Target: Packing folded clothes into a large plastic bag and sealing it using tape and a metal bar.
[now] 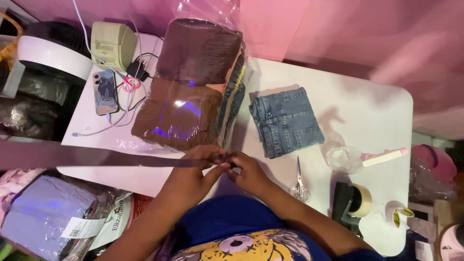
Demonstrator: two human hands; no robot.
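My left hand (pixel 193 174) and my right hand (pixel 249 171) meet at the near edge of a clear plastic bag (pixel 193 82) that holds folded brown, peach and striped clothes. Both hands pinch a long strip of clear tape (pixel 96 157) that stretches away to the left across the white table (pixel 367 101). The fingertips touch each other right at the bag's near corner. The bag lies flat in the middle of the table.
Folded denim shorts (pixel 286 122) lie right of the bag. Scissors (pixel 299 183), a tape dispenser (pixel 355 200), a clear tape roll (pixel 340 158) and a pink marker (pixel 384 157) sit at the right. A phone (pixel 105 92), cables and a small printer (pixel 113 44) are at the back left. Packed parcels (pixel 48 212) lie low left.
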